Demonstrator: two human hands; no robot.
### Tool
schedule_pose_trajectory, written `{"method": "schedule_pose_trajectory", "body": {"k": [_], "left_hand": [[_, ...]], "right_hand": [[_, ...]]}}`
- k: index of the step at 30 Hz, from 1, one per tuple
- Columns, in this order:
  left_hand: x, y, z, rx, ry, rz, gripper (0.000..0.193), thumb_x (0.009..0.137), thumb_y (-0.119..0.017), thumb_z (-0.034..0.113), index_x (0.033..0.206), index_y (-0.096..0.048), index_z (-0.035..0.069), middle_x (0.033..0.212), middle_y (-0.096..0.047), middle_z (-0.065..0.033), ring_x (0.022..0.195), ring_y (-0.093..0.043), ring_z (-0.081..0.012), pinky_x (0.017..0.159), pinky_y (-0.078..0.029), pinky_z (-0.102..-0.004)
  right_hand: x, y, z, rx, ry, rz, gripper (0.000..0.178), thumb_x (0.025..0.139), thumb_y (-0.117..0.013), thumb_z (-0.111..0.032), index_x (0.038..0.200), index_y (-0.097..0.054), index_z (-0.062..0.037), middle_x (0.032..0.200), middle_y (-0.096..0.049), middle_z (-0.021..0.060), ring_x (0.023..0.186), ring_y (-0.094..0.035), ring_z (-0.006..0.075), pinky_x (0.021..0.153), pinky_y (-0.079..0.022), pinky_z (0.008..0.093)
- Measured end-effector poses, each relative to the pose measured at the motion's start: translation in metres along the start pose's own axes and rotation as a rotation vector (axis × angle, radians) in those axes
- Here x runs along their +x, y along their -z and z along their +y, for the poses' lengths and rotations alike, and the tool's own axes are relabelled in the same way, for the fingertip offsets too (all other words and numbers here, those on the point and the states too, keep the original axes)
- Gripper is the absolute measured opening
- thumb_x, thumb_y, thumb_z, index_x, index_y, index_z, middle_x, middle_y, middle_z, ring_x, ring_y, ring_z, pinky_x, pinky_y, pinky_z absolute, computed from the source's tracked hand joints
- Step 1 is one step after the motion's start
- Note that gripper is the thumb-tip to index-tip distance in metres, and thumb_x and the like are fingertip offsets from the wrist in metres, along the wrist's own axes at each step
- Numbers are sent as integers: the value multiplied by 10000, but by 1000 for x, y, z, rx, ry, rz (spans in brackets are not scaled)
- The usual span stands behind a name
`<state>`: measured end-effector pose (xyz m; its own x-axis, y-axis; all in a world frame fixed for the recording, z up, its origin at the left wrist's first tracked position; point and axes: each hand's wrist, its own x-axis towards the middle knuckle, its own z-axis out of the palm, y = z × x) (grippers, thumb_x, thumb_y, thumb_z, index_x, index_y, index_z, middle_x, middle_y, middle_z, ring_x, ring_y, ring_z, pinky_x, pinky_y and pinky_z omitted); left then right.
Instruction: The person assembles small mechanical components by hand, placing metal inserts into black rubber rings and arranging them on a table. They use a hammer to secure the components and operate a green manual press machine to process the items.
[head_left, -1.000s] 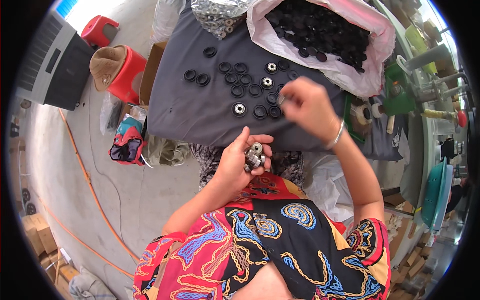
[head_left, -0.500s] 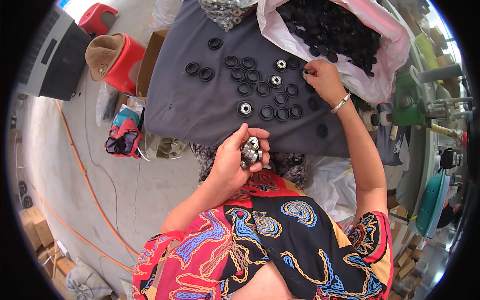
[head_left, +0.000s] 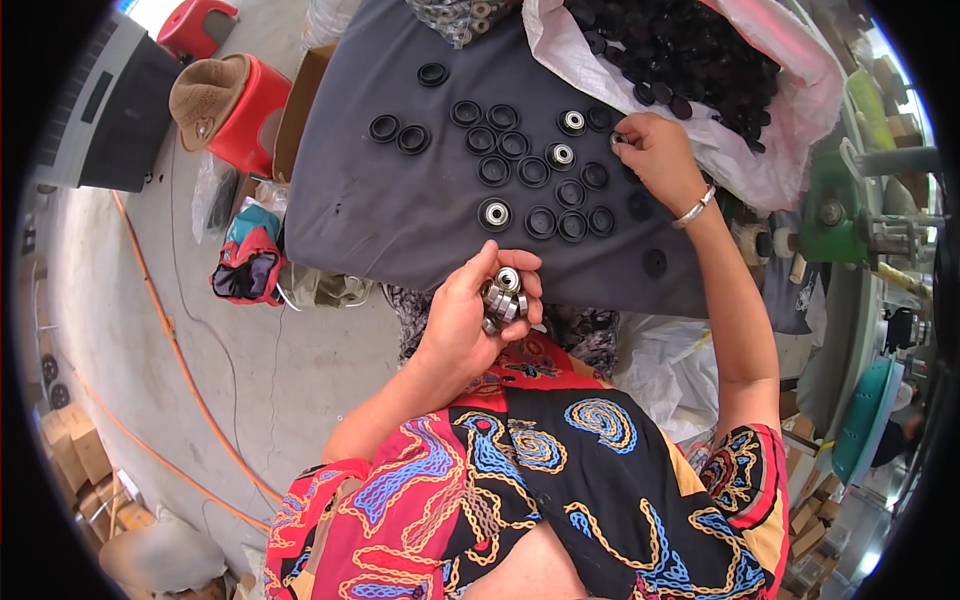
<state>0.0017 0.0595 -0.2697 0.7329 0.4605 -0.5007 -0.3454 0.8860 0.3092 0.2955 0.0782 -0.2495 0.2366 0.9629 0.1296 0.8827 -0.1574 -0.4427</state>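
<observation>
My left hand (head_left: 457, 308) is cupped palm up near the cloth's front edge, its fingers curled round several shiny metal ball bearings (head_left: 507, 282). Farther right, my right hand (head_left: 660, 162) pinches a single small bearing (head_left: 619, 139) between thumb and fingertips, low over the cloth; the fingers partly cover it. Black round caps with raised rims (head_left: 513, 145) lie in a loose group between the hands. Three of them have a bearing seated in the middle: a near one (head_left: 495, 214), a middle one (head_left: 562, 156) and a far one (head_left: 572, 122). Beneath my right wrist, more black caps (head_left: 640, 206) are partly hidden.
A dark grey cloth (head_left: 370, 220) covers the work surface. Behind stand a white sack (head_left: 800, 150) of black caps and a clear bag (head_left: 460, 20) of bearings. Green machinery (head_left: 832, 205) is at right. Red stools (head_left: 262, 120) and an orange hose (head_left: 170, 335) are at left.
The whole view has shifted slightly. My right hand has edged a little to the right, still pinching the bearing. My left hand keeps its place with its bearings.
</observation>
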Motion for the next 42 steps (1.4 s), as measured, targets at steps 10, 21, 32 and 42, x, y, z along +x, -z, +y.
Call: {"method": "schedule_pose_trajectory", "body": {"k": [10, 21, 32, 42], "left_hand": [[3, 3, 0, 2, 5, -48, 431, 1028, -346, 346, 1020, -586, -12, 806, -606, -112, 632, -596, -211, 453, -397, -267], [1, -2, -2, -5, 21, 12, 456, 1025, -338, 358, 1032, -586, -25, 820, -606, -150, 647, -603, -253, 396, -376, -256], [-1, -11, -18, 49, 57, 13, 456, 1025, -329, 391, 1074, -541, -10, 822, -624, -147, 619, -614, -259, 411, -388, -295], [-5, -18, -37, 221, 117, 37, 388, 1027, -347, 366, 980, -518, 20, 755, -592, -132, 543, -605, -263, 348, -329, -281]], "right_hand": [[-4, 4, 8, 105, -39, 18, 246, 716, -701, -91, 928, -675, 32, 831, -674, 156, 720, -655, 261, 663, -505, 337], [11, 3, -3, -201, 20, -82, 197, 699, -716, -95, 839, -664, 33, 772, -649, 212, 790, -648, 355, 725, -497, 425], [-80, 14, -105, 218, 493, -139, 172, 729, -685, -83, 896, -664, -49, 802, -577, 106, 767, -595, 280, 669, -510, 368], [-119, 7, -108, -46, 662, -371, 153, 695, -652, -102, 805, -615, -2, 828, -577, 101, 799, -595, 262, 693, -515, 354]]}}
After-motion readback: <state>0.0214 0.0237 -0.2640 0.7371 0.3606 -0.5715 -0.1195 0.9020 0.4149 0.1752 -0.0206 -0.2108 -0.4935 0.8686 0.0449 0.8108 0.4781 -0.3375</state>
